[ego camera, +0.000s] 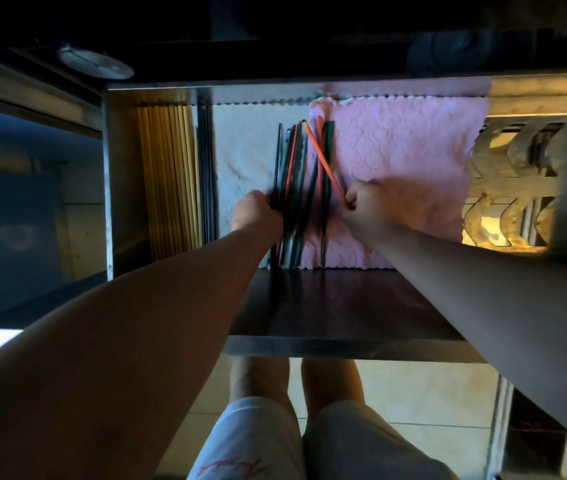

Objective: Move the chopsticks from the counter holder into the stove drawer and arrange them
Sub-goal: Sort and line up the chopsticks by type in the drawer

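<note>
From the head camera, an open metal drawer [310, 348] fills the middle of the frame, lined with a white cloth [244, 150] at centre left and a pink cloth [407, 150] at centre right. A loose bundle of coloured chopsticks [292, 161], dark green, black and red, lies lengthwise across the seam where the two cloths meet, its near ends reaching the cloths' front edge. The left hand [256, 211] is clenched on the left side of this bundle near its lower half, fingers curled round several dark sticks. Just to the right, the right hand [361, 202] pinches the near end of a single orange chopstick [323, 161], which slants up and left across the top of the bundle, its far tip over the other sticks' far ends. At the drawer's left side a row of pale bamboo chopsticks [167, 174] lies in parallel, with a few dark sticks [206, 168] beside them. At the right edge sit stacked metal utensils [504, 188], too blurred to name. The person's knees and light shorts [251, 441] show at the bottom, above a tiled floor [424, 393].
</note>
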The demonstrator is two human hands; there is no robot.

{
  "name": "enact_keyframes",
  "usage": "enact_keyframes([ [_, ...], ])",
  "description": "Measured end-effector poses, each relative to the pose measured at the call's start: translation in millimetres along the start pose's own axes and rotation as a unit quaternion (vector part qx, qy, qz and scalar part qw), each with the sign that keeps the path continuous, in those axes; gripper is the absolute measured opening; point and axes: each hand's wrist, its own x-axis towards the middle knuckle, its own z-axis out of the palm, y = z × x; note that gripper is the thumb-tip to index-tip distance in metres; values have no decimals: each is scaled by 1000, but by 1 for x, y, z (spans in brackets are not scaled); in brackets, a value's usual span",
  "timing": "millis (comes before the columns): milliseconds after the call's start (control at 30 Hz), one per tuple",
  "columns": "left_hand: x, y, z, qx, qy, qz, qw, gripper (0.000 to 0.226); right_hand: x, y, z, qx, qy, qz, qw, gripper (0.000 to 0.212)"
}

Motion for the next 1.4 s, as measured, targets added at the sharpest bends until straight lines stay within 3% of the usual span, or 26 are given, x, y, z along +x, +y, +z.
enact_keyframes([
  [267,-2,1,-2,-28,9,-20,999,24,0,9,-1,-11,68,78,995,3],
  [433,-2,1,-5,-42,17,-24,999,18,-3,20,-16,-92,93,123,984,25],
  [567,1,2,-6,-64,-8,-19,998,18,-5,2,-8,-75,166,75,980,21],
  [633,2,0,-5,-77,-24,-16,997,17,-5,-9,2,7,140,23,990,8],
  [700,3,-1,-5,-105,-31,-19,994,15,-3,-22,14,69,90,-8,994,9],
  [867,3,-11,-13,-151,-47,-29,987,17,5,-48,43,129,27,11,991,13],
  [1233,10,-20,-30,-213,-39,-53,975,30,20,-75,56,68,76,60,993,15],
  [1400,7,-18,-24,-216,-62,-49,973,14,19,-77,52,83,105,101,986,18],
])
